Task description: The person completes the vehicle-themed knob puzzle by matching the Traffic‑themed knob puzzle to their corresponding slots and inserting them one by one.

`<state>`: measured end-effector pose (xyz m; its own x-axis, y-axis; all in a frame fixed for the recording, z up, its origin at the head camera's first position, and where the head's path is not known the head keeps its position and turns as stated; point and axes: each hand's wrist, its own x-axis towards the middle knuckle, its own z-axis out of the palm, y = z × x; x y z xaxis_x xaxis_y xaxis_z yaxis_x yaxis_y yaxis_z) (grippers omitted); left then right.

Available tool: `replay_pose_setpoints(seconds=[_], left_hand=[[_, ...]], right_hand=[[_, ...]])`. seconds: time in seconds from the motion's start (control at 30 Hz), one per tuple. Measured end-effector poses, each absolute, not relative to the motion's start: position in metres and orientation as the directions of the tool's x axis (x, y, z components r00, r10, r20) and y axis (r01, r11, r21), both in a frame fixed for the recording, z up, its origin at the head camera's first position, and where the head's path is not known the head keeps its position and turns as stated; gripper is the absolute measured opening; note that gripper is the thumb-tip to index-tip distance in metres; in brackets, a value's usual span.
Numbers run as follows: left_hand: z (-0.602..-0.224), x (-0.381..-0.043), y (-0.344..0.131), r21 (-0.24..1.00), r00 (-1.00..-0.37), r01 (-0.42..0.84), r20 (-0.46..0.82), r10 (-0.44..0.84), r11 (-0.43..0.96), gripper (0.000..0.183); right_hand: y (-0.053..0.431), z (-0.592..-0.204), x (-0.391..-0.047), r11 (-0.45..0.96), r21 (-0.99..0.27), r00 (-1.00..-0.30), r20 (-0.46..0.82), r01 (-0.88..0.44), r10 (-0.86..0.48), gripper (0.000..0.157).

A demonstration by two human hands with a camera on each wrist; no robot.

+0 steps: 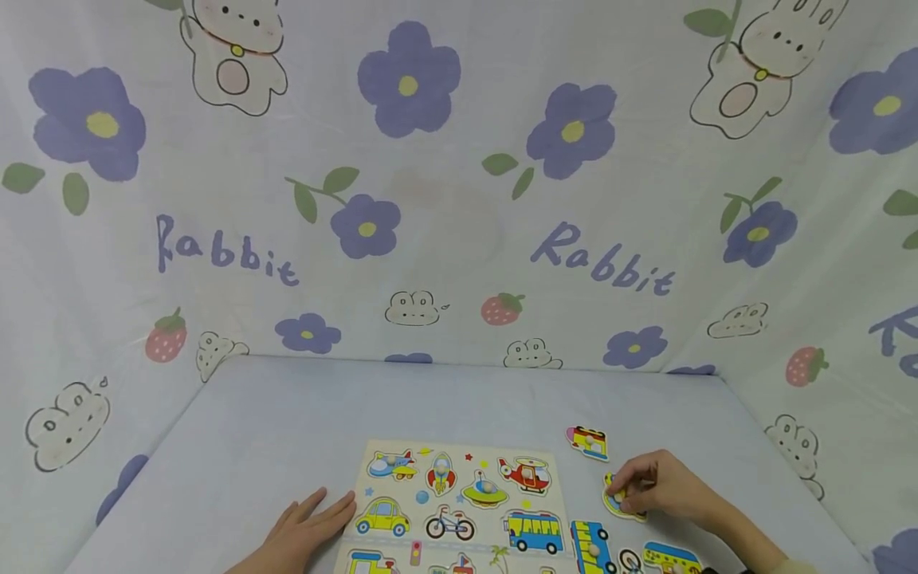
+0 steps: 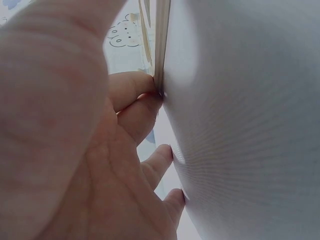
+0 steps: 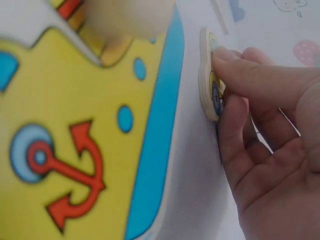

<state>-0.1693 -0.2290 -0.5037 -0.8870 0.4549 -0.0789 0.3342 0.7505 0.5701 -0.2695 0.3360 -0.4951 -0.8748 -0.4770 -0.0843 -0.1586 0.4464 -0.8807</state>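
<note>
A wooden puzzle board [image 1: 398, 488] lies on the table, printed with vehicles. Beside its left edge my left hand [image 1: 304, 530] rests flat, fingers spread. In the left wrist view two fingertips [image 2: 135, 112] are right at the board's side. To the right of the board, my right hand [image 1: 670, 486] pinches a yellow car puzzle piece [image 1: 614, 504] between thumb and fingers. The right wrist view shows this car piece [image 3: 205, 75] edge-on, its lower rim close to the table. The fingers hide much of its face.
Knobbed plane [image 1: 390, 462], rocket [image 1: 441, 481], saucer [image 1: 495, 494] and helicopter [image 1: 538, 478] pieces sit in the board's top row. Loose around my right hand lie a train piece [image 1: 588, 451], a blue bus [image 1: 591, 534], a bicycle [image 1: 629, 562] and a yellow-and-blue boat [image 1: 658, 556].
</note>
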Motion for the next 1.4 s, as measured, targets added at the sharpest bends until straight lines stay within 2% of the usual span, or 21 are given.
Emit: replay_pose_setpoints(seconds=[0.27, 0.77, 1.4], left_hand=[[-0.506, -0.169, -0.229, 0.586, -0.883, 0.337, -0.074, 0.463, 0.737, 0.104], [-0.504, -0.168, -0.228, 0.579, -0.885, 0.340, -0.070, 0.461, 0.741, 0.102], [-0.502, -0.170, -0.228, 0.573, -0.883, 0.341, -0.078, 0.464, 0.745, 0.103]], right_hand=[[0.334, -0.493, -0.268, 0.470, -0.872, -0.878, -0.115, -0.134, -0.464, 0.023], [0.332, -0.488, -0.270, 0.495, -0.851, -0.870, -0.103, -0.173, -0.482, 0.022], [0.327, -0.483, -0.270, 0.567, -0.804, -0.918, -0.073, -0.177, -0.389, 0.024]])
